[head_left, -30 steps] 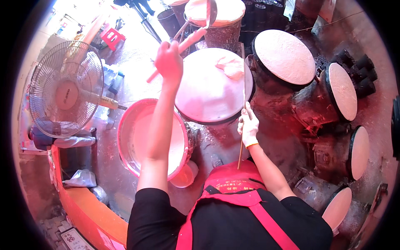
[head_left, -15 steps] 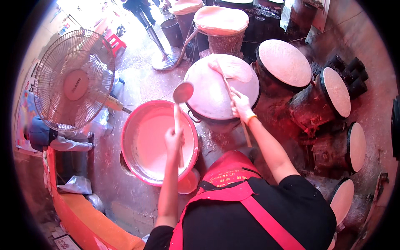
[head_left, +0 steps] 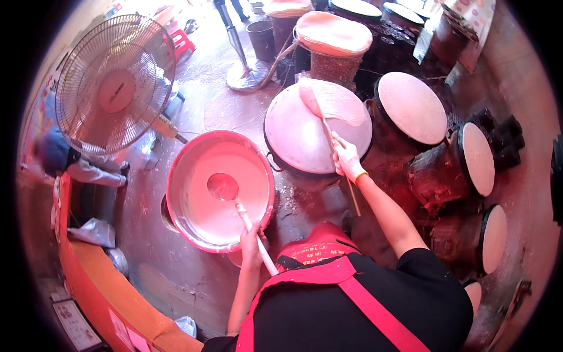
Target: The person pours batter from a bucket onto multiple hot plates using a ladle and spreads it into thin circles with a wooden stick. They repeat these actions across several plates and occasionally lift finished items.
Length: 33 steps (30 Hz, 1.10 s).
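The left hand [head_left: 251, 243] is closed around the pale handle of a long ladle [head_left: 241, 214], whose round bowl sits ahead of the hand in the white batter filling a wide round red-rimmed metal basin [head_left: 176, 205]. The right hand [head_left: 346, 155], in a white glove, is closed on a thin wooden stick [head_left: 334, 149] that reaches forward from it, its far end under the edge of a thin pale sheet [head_left: 337, 102] lying on the round cloth-topped steamer [head_left: 305, 135] just in front of that hand.

The step in hand looks like two jobs at once: scooping batter from the basin while lifting a cooked sheet off the steamer. The next move likely calls for a steady roll of the stick so the thin sheet comes away without tearing, and a level carry of the filled ladle across to the cleared top.

By count: one basin, one ladle, one stick. To the right of the right hand stand three more round white-topped steamers [head_left: 410, 108], and beyond it two round stands draped with sheets [head_left: 333, 32]. Far left of the left hand stands one wire-caged fan [head_left: 114, 85].
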Tool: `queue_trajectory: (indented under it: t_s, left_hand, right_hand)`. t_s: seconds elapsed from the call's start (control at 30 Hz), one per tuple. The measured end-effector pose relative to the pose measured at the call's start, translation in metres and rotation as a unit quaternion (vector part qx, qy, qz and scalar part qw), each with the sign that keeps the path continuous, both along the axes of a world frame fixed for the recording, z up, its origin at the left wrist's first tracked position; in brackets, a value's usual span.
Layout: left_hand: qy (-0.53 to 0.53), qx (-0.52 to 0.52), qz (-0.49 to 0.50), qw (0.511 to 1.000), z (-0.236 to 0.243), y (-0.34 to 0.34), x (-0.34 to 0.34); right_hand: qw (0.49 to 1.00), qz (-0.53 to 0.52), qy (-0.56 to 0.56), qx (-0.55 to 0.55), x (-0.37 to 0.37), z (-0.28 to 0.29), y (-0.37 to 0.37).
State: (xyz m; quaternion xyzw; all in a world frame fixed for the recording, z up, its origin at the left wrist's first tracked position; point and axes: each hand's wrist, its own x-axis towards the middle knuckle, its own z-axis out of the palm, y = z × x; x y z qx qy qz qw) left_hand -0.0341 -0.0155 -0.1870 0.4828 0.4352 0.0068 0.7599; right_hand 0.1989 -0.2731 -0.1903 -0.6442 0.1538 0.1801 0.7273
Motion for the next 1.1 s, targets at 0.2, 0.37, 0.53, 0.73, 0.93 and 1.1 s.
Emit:
queue_trajectory:
  t_s: [0.2,0.37,0.53,0.73,0.93,1.1]
  left_hand:
    - [0.022,0.059,0.037,0.997,-0.012,-0.027,-0.018]
    - [0.053,0.067,0.043,0.995,-0.012,-0.064,-0.018]
    - [0.046,0.067,0.1,0.992,-0.013,-0.116,-0.016]
    - [0.037,0.023,0.185,0.982,-0.017,-0.159,-0.025]
    - [0.053,0.028,0.245,0.968,-0.002,-0.172,-0.038]
    - [0.069,0.038,0.261,0.962,0.017,-0.18,-0.044]
  right_hand:
    - [0.993,0.101,0.046,0.027,-0.021,0.011,-0.096]
    - [0.999,-0.022,-0.03,-0.023,0.036,-0.014,-0.105]
    - [0.98,0.196,0.032,-0.028,0.07,0.0,-0.072]
    - [0.922,0.387,-0.017,-0.021,0.069,0.01,-0.143]
    - [0.973,0.225,-0.04,-0.036,0.139,-0.024,-0.153]
    - [0.898,0.437,-0.001,-0.058,0.142,0.011,-0.119]
